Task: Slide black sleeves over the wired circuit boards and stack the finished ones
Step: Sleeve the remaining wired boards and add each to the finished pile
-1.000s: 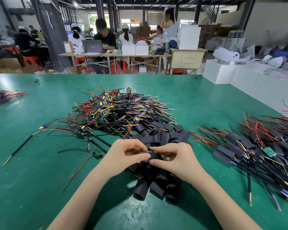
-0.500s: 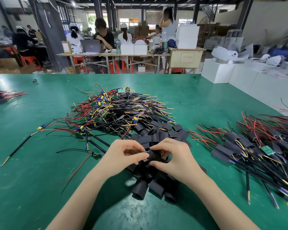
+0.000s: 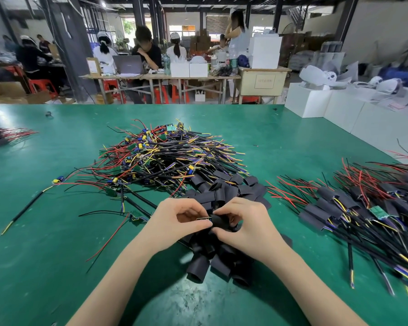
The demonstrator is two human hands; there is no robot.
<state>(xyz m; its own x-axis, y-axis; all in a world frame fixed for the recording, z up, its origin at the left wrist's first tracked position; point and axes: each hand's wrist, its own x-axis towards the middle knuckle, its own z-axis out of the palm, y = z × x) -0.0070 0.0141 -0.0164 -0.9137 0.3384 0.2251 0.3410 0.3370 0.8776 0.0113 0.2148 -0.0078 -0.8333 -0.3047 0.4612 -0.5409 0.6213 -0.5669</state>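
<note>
nearest the camera, two bare forearms reach in over the green counter (image 3: 45,267). the left hand (image 3: 174,222) pinches a small circuit board (image 3: 203,218) edge-on between thumb and forefinger, and the right hand (image 3: 243,228) curls its fingers round a black sleeve (image 3: 222,221), whose mouth meets the board's end; how far the board is inside cannot be told. both hands sit above a loose heap of empty black sleeves (image 3: 212,262) that spreads from just under the wrists to beyond the knuckles. to the left of the hands a single bare board with wires (image 3: 136,216) lies on the counter, with a long black cable (image 3: 24,214) farther left. to the right, well apart from the hands, lies the stack of finished sleeved boards (image 3: 353,208), red and black leads fanning out. behind the sleeve heap is a big tangle of unsleeved wired boards (image 3: 165,156), red, yellow and black wires pointing every way. at the counter's far left edge is a smaller bundle of wires (image 3: 3,136). white boxes (image 3: 309,102) stand at the far right, and beyond the counter people sit at a long table (image 3: 151,77) with a laptop (image 3: 127,64).
</note>
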